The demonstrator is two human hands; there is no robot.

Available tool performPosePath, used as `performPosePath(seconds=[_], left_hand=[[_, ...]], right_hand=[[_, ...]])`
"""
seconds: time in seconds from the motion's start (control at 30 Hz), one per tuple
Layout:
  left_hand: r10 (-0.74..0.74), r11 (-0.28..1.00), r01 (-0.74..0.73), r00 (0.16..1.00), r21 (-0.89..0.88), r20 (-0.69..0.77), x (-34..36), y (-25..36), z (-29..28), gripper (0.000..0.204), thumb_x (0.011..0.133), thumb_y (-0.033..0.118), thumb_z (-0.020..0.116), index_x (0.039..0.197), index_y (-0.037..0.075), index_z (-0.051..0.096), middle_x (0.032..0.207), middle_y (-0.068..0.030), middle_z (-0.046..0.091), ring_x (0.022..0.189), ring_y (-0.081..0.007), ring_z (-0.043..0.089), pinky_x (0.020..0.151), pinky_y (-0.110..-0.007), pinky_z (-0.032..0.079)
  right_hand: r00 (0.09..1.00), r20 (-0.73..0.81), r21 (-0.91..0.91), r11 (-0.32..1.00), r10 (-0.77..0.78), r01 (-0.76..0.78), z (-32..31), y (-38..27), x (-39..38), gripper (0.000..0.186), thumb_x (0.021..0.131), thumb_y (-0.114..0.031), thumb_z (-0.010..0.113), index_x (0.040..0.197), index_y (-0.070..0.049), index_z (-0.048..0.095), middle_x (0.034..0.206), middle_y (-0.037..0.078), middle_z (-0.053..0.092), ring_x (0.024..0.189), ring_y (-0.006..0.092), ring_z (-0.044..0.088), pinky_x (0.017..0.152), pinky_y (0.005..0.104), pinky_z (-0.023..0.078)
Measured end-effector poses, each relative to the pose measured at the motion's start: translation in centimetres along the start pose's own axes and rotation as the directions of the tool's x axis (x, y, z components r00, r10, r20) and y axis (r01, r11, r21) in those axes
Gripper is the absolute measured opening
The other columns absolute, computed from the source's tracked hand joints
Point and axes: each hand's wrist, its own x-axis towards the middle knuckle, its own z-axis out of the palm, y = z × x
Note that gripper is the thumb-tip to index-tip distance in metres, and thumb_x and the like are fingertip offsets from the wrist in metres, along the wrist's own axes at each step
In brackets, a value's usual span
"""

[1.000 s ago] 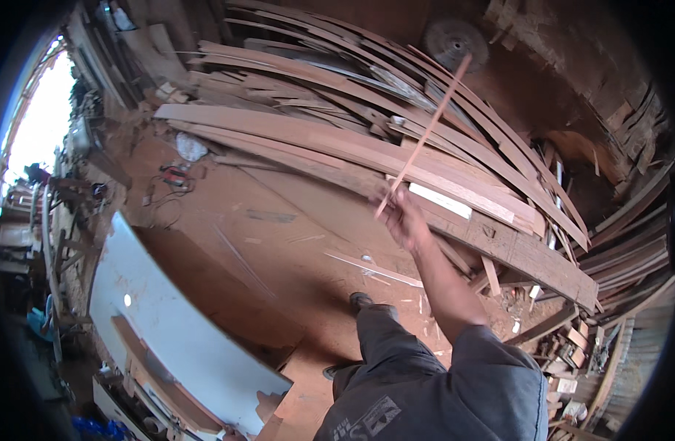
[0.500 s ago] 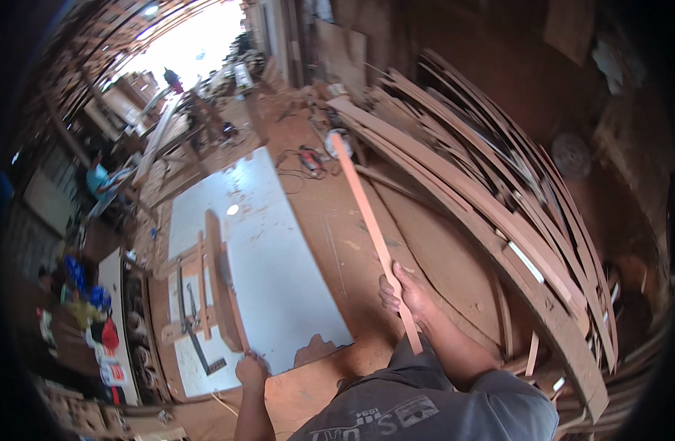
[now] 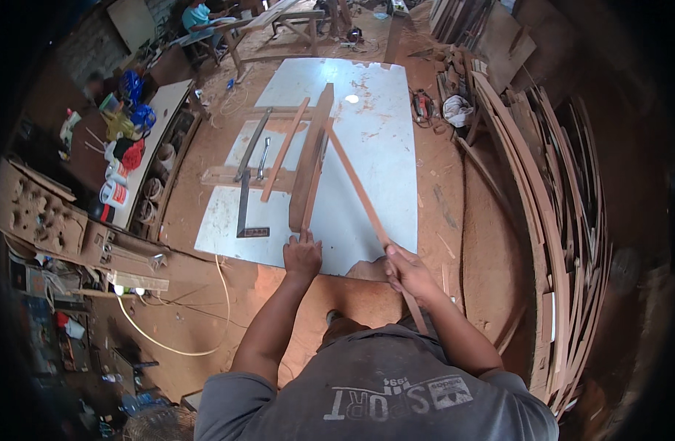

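My right hand (image 3: 411, 275) is closed round a long, thin wooden strip (image 3: 358, 187). The strip slants up and left over the white sheet, its far end at the side of a thick wooden board (image 3: 313, 158); whether they touch I cannot tell. At the near end of that board, my left hand (image 3: 302, 255) has its fingers bent on the end of another narrow wooden strip (image 3: 308, 209) lying along the board's right side. Left of the board are a loose wooden stick (image 3: 284, 151), a metal square (image 3: 243, 209) and a wrench (image 3: 263, 158).
Everything rests on a white sheet (image 3: 367, 162) dusted with sawdust. Long planks (image 3: 528, 198) are stacked at the right. A red power tool (image 3: 423, 106) lies beyond the sheet. At left stands a bench (image 3: 161, 117) with bottles; a pale cable (image 3: 224, 301) loops over the floor. Another person (image 3: 198, 16) sits far off.
My view has swung left, toward the sheet. The right-hand strip has come across to the left, over the sheet, its far end now beside the thick board. My left hand stays by the board's near end.
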Motion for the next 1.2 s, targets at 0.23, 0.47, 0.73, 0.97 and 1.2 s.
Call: performPosePath(seconds=[0.23, 0.47, 0.73, 0.97, 1.2], left_hand=[[-0.093, 0.992, 0.098, 0.994, -0.082, 0.062, 1.7, 0.5, 1.2, 0.055, 0.104, 0.037, 0.058, 0.142, -0.002, 0.059, 0.149, -0.0147, 0.061, 0.103, -0.0365, 0.071, 0.081, -0.047, 0.062], [-0.230, 0.941, 0.314, 0.870, -0.129, 0.436, 3.3, 1.2, -0.8, 0.068, 0.110, 0.041, 0.044, 0.166, 0.005, 0.028, 0.171, -0.0109, 0.036, 0.110, -0.0388, 0.074, 0.090, -0.051, 0.061], [-0.208, 0.915, 0.331, 0.876, -0.230, 0.435, 2.7, 0.9, -1.3, 0.067, 0.109, 0.039, 0.045, 0.167, 0.010, 0.026, 0.177, -0.0045, 0.023, 0.119, -0.0410, 0.069, 0.099, -0.053, 0.057], [-0.217, 0.930, 0.283, 0.938, -0.234, 0.270, 2.2, 0.8, -0.6, 0.058, 0.106, 0.035, 0.051, 0.159, 0.010, 0.043, 0.163, -0.0096, 0.048, 0.107, -0.0401, 0.072, 0.090, -0.052, 0.059], [0.056, 0.967, -0.165, 0.882, -0.196, -0.468, -3.1, 3.5, -12.0, 0.018, 0.100, 0.026, 0.066, 0.103, 0.009, 0.071, 0.095, -0.0123, 0.074, 0.092, -0.0330, 0.072, 0.078, -0.042, 0.056]], right_hand=[[0.963, 0.072, -0.320, 0.908, -0.260, 0.270, 2.9, 2.2, 6.4, 0.054, 0.113, -0.035, 0.056, 0.161, -0.011, 0.048, 0.081, -0.002, 0.053, 0.070, 0.0041, 0.044, 0.063, 0.0206, 0.040], [0.838, 0.160, -0.444, 0.720, -0.521, 0.533, 4.8, 2.3, 10.7, 0.059, 0.108, -0.022, 0.066, 0.162, -0.008, 0.045, 0.096, 0.005, 0.065, 0.085, 0.0110, 0.055, 0.081, 0.0286, 0.050], [0.902, 0.267, -0.302, 0.859, -0.340, 0.414, 4.0, 3.7, 10.9, 0.056, 0.111, -0.023, 0.059, 0.163, -0.009, 0.044, 0.106, 0.006, 0.068, 0.089, 0.0142, 0.057, 0.087, 0.0311, 0.051], [0.912, 0.249, -0.345, 0.850, -0.327, 0.399, 3.9, 1.6, 9.8, 0.053, 0.112, -0.027, 0.056, 0.161, -0.009, 0.047, 0.094, 0.004, 0.064, 0.085, 0.0122, 0.056, 0.082, 0.0306, 0.051], [0.701, 0.581, -0.743, 0.084, -0.413, 0.664, 0.9, 0.4, 10.6, 0.039, 0.100, -0.028, 0.069, 0.138, -0.020, 0.066, 0.113, 0.009, 0.074, 0.097, 0.0273, 0.071, 0.089, 0.0419, 0.056]])
